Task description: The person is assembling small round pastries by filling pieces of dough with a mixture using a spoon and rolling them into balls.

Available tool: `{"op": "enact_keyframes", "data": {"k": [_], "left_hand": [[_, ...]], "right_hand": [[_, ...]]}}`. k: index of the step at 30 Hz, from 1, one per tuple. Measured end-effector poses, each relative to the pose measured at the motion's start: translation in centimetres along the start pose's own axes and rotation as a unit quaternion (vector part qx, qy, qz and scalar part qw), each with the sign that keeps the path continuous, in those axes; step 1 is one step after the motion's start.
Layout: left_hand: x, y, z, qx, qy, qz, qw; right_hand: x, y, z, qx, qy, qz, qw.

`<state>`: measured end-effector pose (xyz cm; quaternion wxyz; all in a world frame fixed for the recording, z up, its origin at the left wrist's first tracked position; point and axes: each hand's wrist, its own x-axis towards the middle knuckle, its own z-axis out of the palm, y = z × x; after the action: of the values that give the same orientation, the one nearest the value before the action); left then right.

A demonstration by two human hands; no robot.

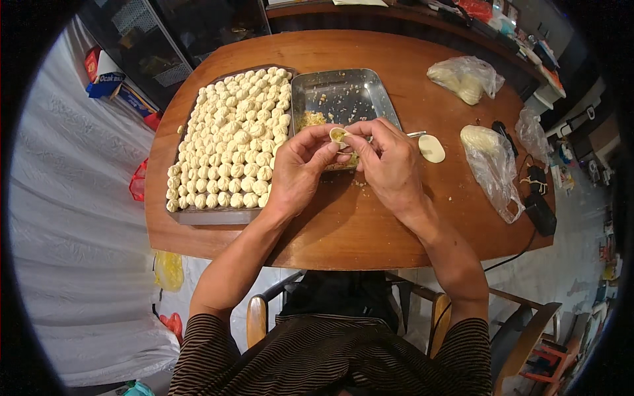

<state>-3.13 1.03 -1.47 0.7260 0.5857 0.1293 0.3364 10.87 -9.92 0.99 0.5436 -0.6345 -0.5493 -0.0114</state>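
Between my two hands is a small dumpling [339, 135], a round dough wrapper with yellowish filling showing in its open top. My left hand [300, 168] pinches its left side with thumb and fingers. On the other side my right hand [389, 165] grips the wrapper's edge, also closed. Both hands are over the near part of a metal tray [376, 96], which holds crumbs and some chopped filling [312, 119]. To the left, rows of pleated dumplings [231, 138] cover a large tray [218, 216]. A flat dough wrapper [431, 149] lies right of my right hand.
Plastic bags [490, 165] with pale dough lie on the right of the wooden table [317, 244], another bag [466, 78] behind them. A black adapter [540, 214] with a cable sits at the right edge. Chair arms [257, 320] flank me below.
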Motion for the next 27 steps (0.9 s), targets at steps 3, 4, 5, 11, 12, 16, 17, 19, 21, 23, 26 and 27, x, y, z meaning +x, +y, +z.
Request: {"op": "enact_keyframes", "data": {"k": [3, 4, 5, 11, 12, 16, 17, 19, 21, 23, 26, 27], "left_hand": [[0.03, 0.10, 0.22, -0.003, 0.002, -0.001, 1.000], [0.03, 0.19, 0.35, -0.003, 0.002, -0.003, 1.000], [-0.03, 0.20, 0.45, -0.009, 0.002, 0.001, 1.000], [0.03, -0.43, 0.29, -0.012, 0.021, 0.037, 0.999], [0.00, -0.47, 0.30, -0.009, 0.021, 0.047, 0.999], [0.03, -0.56, 0.33, -0.002, 0.020, 0.044, 0.999], [0.06, -0.55, 0.32, -0.004, 0.019, 0.045, 0.999], [0.13, -0.53, 0.27, -0.007, 0.016, 0.045, 0.999], [0.13, -0.49, 0.22, -0.005, 0.016, 0.046, 0.999], [0.13, -0.38, 0.28, -0.003, 0.017, 0.043, 0.999], [0.12, -0.17, 0.35, -0.005, 0.014, 0.033, 0.999], [0.10, -0.27, 0.13, -0.007, 0.010, 0.029, 0.999]], "right_hand": [[-0.08, 0.10, 0.03, -0.009, 0.008, -0.002, 1.000], [-0.11, 0.13, 0.00, -0.014, 0.010, -0.002, 1.000], [-0.13, 0.12, -0.01, -0.020, 0.011, -0.004, 1.000], [-0.07, -0.33, -0.30, -0.043, 0.005, -0.038, 0.998], [-0.08, -0.41, -0.33, -0.050, 0.005, -0.044, 0.998], [-0.15, -0.25, -0.40, -0.058, 0.001, -0.050, 0.997], [-0.18, -0.13, -0.39, -0.054, -0.001, -0.047, 0.997], [-0.22, 0.08, -0.36, -0.045, -0.004, -0.043, 0.998], [-0.15, 0.04, -0.34, -0.036, -0.007, -0.042, 0.998], [-0.07, -0.11, -0.41, -0.036, -0.007, -0.047, 0.998], [0.10, -0.44, -0.57, -0.048, -0.001, -0.062, 0.997], [0.13, -0.51, -0.57, -0.052, 0.000, -0.067, 0.996]]}}
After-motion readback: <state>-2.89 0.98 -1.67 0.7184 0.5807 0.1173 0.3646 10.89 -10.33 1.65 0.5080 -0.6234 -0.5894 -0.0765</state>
